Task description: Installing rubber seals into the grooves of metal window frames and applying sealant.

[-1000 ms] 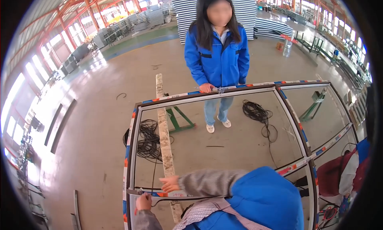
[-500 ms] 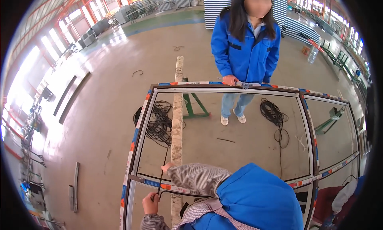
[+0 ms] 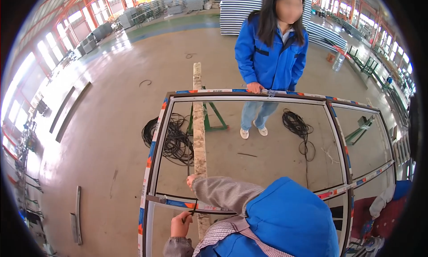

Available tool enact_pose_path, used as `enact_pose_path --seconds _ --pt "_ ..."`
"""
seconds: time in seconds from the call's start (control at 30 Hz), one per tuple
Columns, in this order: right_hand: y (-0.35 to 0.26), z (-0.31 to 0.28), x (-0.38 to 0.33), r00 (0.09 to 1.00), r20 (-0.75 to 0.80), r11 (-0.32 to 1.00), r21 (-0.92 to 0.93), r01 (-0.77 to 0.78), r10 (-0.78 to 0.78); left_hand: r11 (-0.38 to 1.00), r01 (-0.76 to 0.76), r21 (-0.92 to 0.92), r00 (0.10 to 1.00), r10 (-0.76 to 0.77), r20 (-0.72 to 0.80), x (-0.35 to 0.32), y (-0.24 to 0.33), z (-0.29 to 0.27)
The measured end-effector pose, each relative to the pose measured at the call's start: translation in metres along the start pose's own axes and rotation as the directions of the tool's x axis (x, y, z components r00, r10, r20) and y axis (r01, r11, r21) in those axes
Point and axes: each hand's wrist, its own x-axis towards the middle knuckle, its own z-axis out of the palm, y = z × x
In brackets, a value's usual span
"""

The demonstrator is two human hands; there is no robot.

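Head view: left hand (image 3: 180, 224) pinches a black sealing strip (image 3: 194, 208) below the window frame (image 3: 154, 136) crossbar; right hand (image 3: 191, 180), fingers curled, rests above it.

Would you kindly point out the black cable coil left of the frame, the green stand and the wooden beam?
black cable coil (image 3: 171, 141), head view, on its looped strands.
green stand (image 3: 217, 119), head view, on its right leg.
wooden beam (image 3: 199, 136), head view, on its middle stretch.

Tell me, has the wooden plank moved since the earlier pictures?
No. The wooden plank still lies beside the green stand, under the window frame.
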Motion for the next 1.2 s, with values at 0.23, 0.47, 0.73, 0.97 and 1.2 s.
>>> enact_pose_path --seconds 0.23,0.47,0.73,0.97,1.2 --pt "0.021 -0.017 -0.074 0.925 0.087 0.804 -0.469 0.366 -0.370 0.976 0.098 -0.193 0.994 -0.086 0.068 0.025 -0.050 -0.003" --pt "0.039 -0.021 -0.052 0.834 0.048 0.463 -0.814 0.351 -0.549 0.746 0.466 -0.476 0.876 -0.315 0.365 0.124 -0.042 0.029" --pt "-0.008 -0.023 -0.122 0.881 0.014 0.712 -0.582 0.392 -0.474 0.390 0.716 -0.580 0.696 -0.465 0.547 0.168 -0.060 0.030" --pt "0.010 -0.110 0.004 0.845 -0.497 0.980 -0.121 0.157 -0.197 0.170 0.597 -0.784 0.720 -0.545 0.430 0.184 -0.072 0.012" --pt "-0.016 -0.067 0.023 0.888 -0.308 0.933 0.225 -0.280 0.341 0.092 0.552 -0.829 0.698 -0.594 0.399 0.201 -0.075 0.007"
